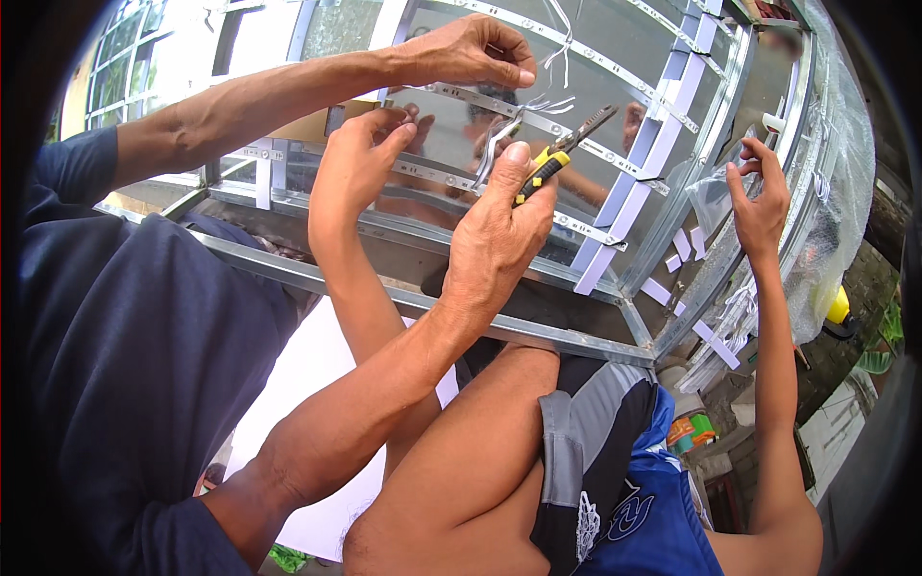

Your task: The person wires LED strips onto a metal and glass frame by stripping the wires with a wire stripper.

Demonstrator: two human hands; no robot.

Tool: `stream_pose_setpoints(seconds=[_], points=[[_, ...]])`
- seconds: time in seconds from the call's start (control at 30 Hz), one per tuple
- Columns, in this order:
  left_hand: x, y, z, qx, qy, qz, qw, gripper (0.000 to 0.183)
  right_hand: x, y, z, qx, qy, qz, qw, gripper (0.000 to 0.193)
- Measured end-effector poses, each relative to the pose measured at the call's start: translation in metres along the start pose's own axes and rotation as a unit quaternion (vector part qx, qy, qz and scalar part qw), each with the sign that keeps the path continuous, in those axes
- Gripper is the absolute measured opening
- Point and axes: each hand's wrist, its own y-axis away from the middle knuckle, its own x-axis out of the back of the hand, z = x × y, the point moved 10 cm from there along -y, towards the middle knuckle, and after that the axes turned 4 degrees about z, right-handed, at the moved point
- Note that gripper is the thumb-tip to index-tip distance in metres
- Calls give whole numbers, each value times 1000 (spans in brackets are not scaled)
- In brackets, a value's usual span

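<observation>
My left hand [360,158] is raised in front of the metal frame, its fingers curled and thumb bent in near the end of an LED light strip [595,149]; what they grip is hidden. My right hand [762,206] is at the far right, fingers bent but apart, beside a clear plastic bag [713,199]. A co-worker in a navy shirt leans in from the left. The co-worker's right hand [495,226] holds yellow-and-black pliers [545,171] and, apparently, loose white wires [490,152]. The co-worker's left hand [471,53] pinches close to more white wires [565,43].
The metal frame [586,338] encloses a reflective panel crossed by several light strips. A white sheet [317,442] lies below the co-worker's arm. White offcuts [715,344] and bundled wires lie at right, beside bubble wrap [845,173]. My bent leg [461,442] fills the lower middle.
</observation>
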Motion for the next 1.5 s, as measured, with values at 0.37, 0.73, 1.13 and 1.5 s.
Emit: stream_pose_setpoints(seconds=[0.37, 0.73, 1.13, 1.5], points=[[8, -4, 0, -50, 220, 16, 974, 43, -1, 0, 1, 1, 4, 0, 1000, 35], [7, -12, 26, 77, 82, 66, 991, 43, 0, -1, -2, 10, 6, 5, 1000, 36], [1, -23, 33, -13, 233, 0, 972, 47, 0, 0, -2, 15, 9, 4, 1000, 35], [-9, -16, 37, 2, 33, -24, 999, 45, -1, 0, 0, 14, 15, 0, 1000, 33]])
